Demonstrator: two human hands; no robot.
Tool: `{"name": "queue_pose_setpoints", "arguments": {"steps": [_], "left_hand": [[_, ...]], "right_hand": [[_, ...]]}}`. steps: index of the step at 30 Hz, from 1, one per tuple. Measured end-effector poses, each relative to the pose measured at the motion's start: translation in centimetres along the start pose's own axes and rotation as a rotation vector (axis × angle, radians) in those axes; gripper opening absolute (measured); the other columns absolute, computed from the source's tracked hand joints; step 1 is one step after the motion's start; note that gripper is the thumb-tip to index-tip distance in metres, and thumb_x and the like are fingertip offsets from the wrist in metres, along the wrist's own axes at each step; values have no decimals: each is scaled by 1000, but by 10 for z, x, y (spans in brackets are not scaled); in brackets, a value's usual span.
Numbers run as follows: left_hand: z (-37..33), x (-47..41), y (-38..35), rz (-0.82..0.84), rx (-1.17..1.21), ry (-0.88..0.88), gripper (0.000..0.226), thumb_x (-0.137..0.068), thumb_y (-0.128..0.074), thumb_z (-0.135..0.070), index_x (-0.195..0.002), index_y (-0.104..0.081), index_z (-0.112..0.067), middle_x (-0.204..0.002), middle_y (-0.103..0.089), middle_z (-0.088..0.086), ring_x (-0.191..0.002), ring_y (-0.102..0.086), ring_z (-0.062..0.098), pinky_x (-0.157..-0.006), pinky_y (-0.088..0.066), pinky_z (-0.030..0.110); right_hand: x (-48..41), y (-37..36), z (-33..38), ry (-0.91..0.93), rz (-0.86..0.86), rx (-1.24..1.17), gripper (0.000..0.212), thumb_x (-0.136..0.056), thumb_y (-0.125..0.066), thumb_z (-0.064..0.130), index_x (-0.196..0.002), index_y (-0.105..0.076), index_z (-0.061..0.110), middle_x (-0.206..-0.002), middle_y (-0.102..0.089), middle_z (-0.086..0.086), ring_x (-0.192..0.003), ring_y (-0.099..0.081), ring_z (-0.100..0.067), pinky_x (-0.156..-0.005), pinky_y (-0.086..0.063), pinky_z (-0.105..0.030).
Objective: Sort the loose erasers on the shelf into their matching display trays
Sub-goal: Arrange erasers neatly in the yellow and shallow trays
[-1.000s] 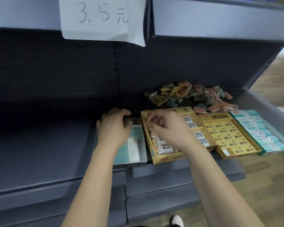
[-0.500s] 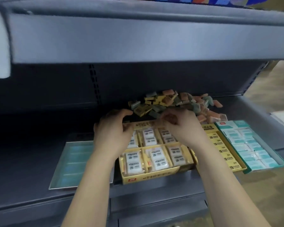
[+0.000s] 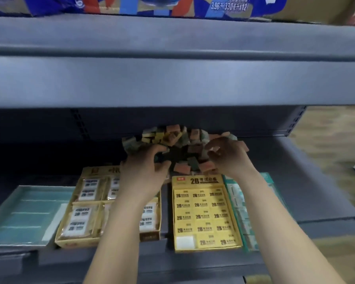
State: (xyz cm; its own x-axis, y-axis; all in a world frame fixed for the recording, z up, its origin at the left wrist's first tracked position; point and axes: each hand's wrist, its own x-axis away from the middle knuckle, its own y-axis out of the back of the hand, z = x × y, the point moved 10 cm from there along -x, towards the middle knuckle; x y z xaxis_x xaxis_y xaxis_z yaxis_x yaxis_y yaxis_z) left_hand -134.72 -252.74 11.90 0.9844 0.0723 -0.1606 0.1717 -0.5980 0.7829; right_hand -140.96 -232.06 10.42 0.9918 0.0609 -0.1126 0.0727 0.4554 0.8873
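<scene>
Left hand [image 3: 143,171], right hand [image 3: 228,158]: fingers half-curled on heap of small multicoloured block erasers [image 3: 172,136], grip apparently undeterminable; nearside of fingers, yellow cardboard tray [image 3: 195,180] is filled with 2B erasers.

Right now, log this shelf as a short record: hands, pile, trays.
left hand: in the loose erasers, fingers curled; grip unclear
right hand: at the pile's right side, fingers curled; grip unclear
blue-green tray: far left, pale strip at its right edge
white-eraser tray: under the left forearm
2B tray: centre-right, rows nearly full
teal tray: far right, partly hidden by the right forearm
</scene>
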Motion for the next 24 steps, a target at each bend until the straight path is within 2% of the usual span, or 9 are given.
{"name": "queue_pose_setpoints", "arguments": {"steps": [3, 5, 7, 9, 12, 14, 18, 21, 24], "left_hand": [[-8, 2, -17, 5, 19, 36, 33, -93, -57, -39, -126, -56, -34, -116, -67, -3, -109, -62, 23, -92, -49, 41], [-13, 4, -27, 13, -5, 56, 35, -95, -55, -40, -129, -54, -35, -113, -65, -6, -105, -61, 18, -85, -49, 33], [-18, 5, -34, 10, -53, 58, 36, -97, -53, -39, -132, -53, -34, -108, -64, -8, -95, -58, 12, -72, -41, 26], [-23, 4, -39, 10, -53, 72, 37, -97, -53, -38, -133, -52, -33, -118, -64, -6, -101, -58, 13, -74, -38, 24], [-25, -1, -47, 20, -33, 95, 38, -97, -54, -35, -134, -53, -30, -129, -61, -5, -115, -57, 15, -86, -43, 26], [-29, -6, -52, 27, -39, 88, 38, -96, -55, -33, -134, -53, -29, -131, -60, -5, -119, -54, 16, -95, -43, 30], [-31, -24, -67, 61, -112, 84, 37, -96, -56, -29, -133, -55, -27, -133, -59, -4, -123, -53, 18, -101, -42, 37], [-30, -40, -86, 126, -177, 85, 36, -97, -55, -28, -133, -56, -26, -133, -59, 0, -123, -54, 23, -100, -45, 40], [-30, -52, -111, 235, -222, 99, 35, -100, -48, -23, -134, -55, -26, -137, -55, 3, -125, -51, 26, -103, -41, 43]], "right_hand": [[-10, -8, -2, 46, 55, 40, 25, -92, -53, 13, -107, -71, 18, -115, -70, -3, -104, -62, -22, -84, -48, -29], [-11, -15, 1, 89, 128, 115, 25, -93, -54, 14, -113, -69, 17, -117, -68, -5, -104, -61, -24, -86, -50, -35], [-12, -16, 4, 139, 159, 137, 27, -93, -60, 17, -119, -66, 16, -118, -67, -6, -102, -61, -21, -79, -48, -27], [-13, -16, 5, 175, 169, 105, 25, -94, -61, 16, -119, -66, 15, -118, -66, -8, -95, -62, -15, -71, -44, -17], [-18, -16, 4, 186, 169, 176, 21, -96, -57, 23, -116, -66, 20, -111, -67, -4, -102, -63, -23, -74, -47, -28], [-23, -19, -1, 175, 175, 141, 21, -96, -57, 25, -114, -65, 18, -111, -67, -3, -98, -62, -23, -77, -51, -33], [-26, -17, -14, 131, 227, -78, 46, -78, -78, 37, -118, -60, 21, -114, -58, -2, -101, -54, -20, -78, -43, -25], [-26, -7, -23, 122, 219, -40, 46, -79, -72, 32, -122, -58, 22, -118, -57, -1, -96, -52, -16, -68, -39, -25], [-20, 1, -35, 104, 213, -18, 45, -86, -67, 26, -129, -55, 21, -123, -54, -1, -98, -46, -13, -76, -34, -25]]}}
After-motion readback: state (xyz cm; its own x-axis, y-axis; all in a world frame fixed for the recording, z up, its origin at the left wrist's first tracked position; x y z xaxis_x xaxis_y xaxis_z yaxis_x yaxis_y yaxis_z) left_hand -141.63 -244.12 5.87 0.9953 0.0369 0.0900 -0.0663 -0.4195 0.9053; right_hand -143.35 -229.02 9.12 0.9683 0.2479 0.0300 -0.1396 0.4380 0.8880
